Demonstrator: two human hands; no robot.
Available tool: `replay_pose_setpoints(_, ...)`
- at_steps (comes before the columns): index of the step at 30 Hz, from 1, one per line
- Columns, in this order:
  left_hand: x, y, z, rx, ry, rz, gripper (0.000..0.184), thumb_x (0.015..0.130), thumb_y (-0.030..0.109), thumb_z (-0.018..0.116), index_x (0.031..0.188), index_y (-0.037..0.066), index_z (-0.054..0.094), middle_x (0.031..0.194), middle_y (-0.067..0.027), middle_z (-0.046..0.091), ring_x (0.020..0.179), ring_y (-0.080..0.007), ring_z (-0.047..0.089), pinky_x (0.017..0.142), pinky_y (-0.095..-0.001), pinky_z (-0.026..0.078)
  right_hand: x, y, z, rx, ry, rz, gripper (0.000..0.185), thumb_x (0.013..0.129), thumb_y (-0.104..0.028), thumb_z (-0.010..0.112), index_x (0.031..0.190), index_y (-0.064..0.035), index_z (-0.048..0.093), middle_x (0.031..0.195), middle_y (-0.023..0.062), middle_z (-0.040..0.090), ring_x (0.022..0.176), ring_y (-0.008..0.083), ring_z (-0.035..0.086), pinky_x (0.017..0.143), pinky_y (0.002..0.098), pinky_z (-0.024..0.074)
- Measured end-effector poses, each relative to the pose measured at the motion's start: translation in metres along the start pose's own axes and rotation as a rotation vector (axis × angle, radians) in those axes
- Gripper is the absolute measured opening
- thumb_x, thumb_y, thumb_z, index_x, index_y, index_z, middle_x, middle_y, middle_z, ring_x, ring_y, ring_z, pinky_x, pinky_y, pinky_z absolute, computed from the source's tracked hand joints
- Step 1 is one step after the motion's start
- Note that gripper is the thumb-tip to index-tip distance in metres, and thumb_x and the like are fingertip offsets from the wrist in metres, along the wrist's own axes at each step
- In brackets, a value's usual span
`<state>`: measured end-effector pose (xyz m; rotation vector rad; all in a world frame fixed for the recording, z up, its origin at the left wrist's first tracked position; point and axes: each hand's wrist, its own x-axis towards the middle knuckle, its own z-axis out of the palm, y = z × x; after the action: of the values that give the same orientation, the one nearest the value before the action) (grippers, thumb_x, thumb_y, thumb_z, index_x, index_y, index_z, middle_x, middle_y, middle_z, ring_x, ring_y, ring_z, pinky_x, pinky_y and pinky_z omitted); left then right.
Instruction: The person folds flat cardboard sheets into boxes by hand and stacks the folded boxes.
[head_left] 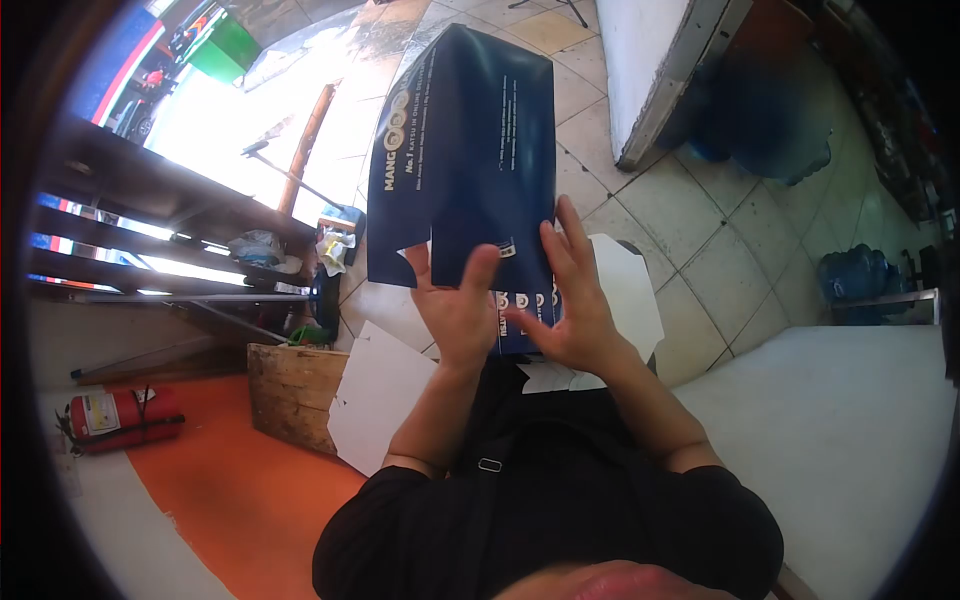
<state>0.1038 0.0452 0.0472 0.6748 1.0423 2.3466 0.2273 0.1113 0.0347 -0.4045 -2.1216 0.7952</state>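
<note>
Handling dark blue carton (pixel 465 150), glossy, white and gold print, notched near edge, raised in front of the person, above pale tiled floor (pixel 700 270). Left hand (pixel 458 315) at the notch, thumb up, other fingers partly hidden; cannot tell how firm the grip is. Right hand (pixel 578 310) open, fingers spread, by the carton's right edge. White card (pixel 380 400) beside wooden box (pixel 290 400); red extinguisher (pixel 125 418) by orange surface (pixel 235 480); blue jugs (pixel 852 275) right.
</note>
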Motion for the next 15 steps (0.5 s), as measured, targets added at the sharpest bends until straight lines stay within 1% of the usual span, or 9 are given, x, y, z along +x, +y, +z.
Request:
replay_pose_setpoints(1,-0.004,0.001,-0.002,0.003,0.002,0.0,0.05,0.089,-0.006,0.067,0.133,0.004,0.046,0.124,-0.0116,0.059,0.108,-0.0207,0.061,0.095,-0.0347,0.053,-0.002,0.005,0.003,0.003,-0.001,0.001,0.088,0.084,-0.021,0.076,0.153,-0.0018,0.024,0.156,0.0264,0.024,0.138,0.0369,0.039,0.109,0.0434,0.0387)
replay_pose_setpoints(2,-0.007,0.002,-0.004,0.032,-0.022,-0.019,0.051,0.087,-0.003,0.07,0.133,0.003,0.048,0.123,-0.0101,0.06,0.106,-0.0183,0.062,0.093,-0.0315,0.052,-0.003,0.012,0.005,0.077,0.068,0.041,0.075,0.087,-0.014,0.072,0.149,-0.0017,0.032,0.147,0.0264,0.038,0.13,0.0355,0.049,0.103,0.0407,0.0436)
replay_pose_setpoints(4,-0.003,0.003,-0.017,0.063,-0.043,-0.03,0.053,0.086,0.0,0.074,0.133,0.001,0.049,0.123,-0.0086,0.06,0.105,-0.0159,0.062,0.091,-0.0282,0.051,-0.003,0.015,0.003,0.156,0.135,0.076,0.063,0.089,-0.008,0.068,0.145,-0.0016,0.04,0.137,0.0264,0.053,0.121,0.0341,0.058,0.098,0.038,0.0485)
replay_pose_setpoints(6,0.011,0.002,-0.045,0.165,-0.281,0.022,0.046,0.086,-0.007,0.067,0.129,0.003,0.053,0.123,-0.009,0.06,0.106,-0.0202,0.062,0.094,-0.0337,0.05,-0.003,0.01,-0.006,0.634,0.215,0.3,0.04,0.095,-0.002,0.059,0.134,0.001,0.049,0.118,0.0227,0.067,0.104,0.0253,0.068,0.091,0.0325,0.0524)
replay_pose_setpoints(9,0.023,-0.004,-0.061,0.095,-0.388,0.143,0.04,0.087,-0.009,0.063,0.125,0.003,0.057,0.123,-0.0087,0.061,0.106,-0.0226,0.062,0.096,-0.0356,0.049,-0.007,0.007,-0.016,0.905,0.142,0.269,0.027,0.098,-0.004,0.055,0.125,0.0026,0.054,0.116,0.0212,0.068,0.1,0.0194,0.068,0.09,0.032,0.0522)
replay_pose_setpoints(10,0.024,-0.002,-0.058,0.017,-0.404,0.135,0.038,0.088,-0.009,0.062,0.124,0.003,0.058,0.123,-0.0093,0.061,0.106,-0.0232,0.063,0.096,-0.0359,0.049,-0.009,0.008,-0.017,0.928,0.11,0.201,0.028,0.097,-0.005,0.058,0.123,0.0032,0.058,0.121,0.0243,0.065,0.106,0.0213,0.066,0.089,0.0328,0.0522)
replay_pose_setpoints(11,0.025,0.0,-0.055,-0.06,-0.421,0.127,0.037,0.088,-0.008,0.061,0.123,0.003,0.058,0.122,-0.0098,0.061,0.106,-0.0237,0.063,0.096,-0.0363,0.049,-0.008,0.009,-0.018,0.929,0.107,0.2,0.028,0.097,-0.005,0.058,0.123,0.0032,0.058,0.121,0.0243,0.065,0.106,0.0213,0.066,0.089,0.0328,0.0522)
replay_pose_setpoints(14,0.012,-0.008,-0.037,0.17,-0.309,0.164,0.035,0.089,-0.008,0.06,0.123,0.001,0.057,0.12,-0.0118,0.062,0.107,-0.023,0.063,0.094,-0.0367,0.052,0.005,0.0,-0.017,0.691,0.077,-0.034,0.03,0.087,-0.006,0.071,0.115,0.0031,0.068,0.139,0.0249,0.05,0.114,0.0264,0.061,0.088,0.0339,0.0531)
replay_pose_setpoints(15,0.007,-0.002,-0.019,0.064,-0.211,0.026,0.027,0.088,-0.007,0.064,0.115,-0.001,0.062,0.111,-0.0098,0.065,0.099,-0.0187,0.064,0.087,-0.0319,0.053,0.004,0.0,-0.017,0.689,0.074,-0.045,0.03,0.087,-0.006,0.071,0.115,0.0031,0.068,0.139,0.0249,0.05,0.114,0.0264,0.061,0.088,0.0339,0.0531)
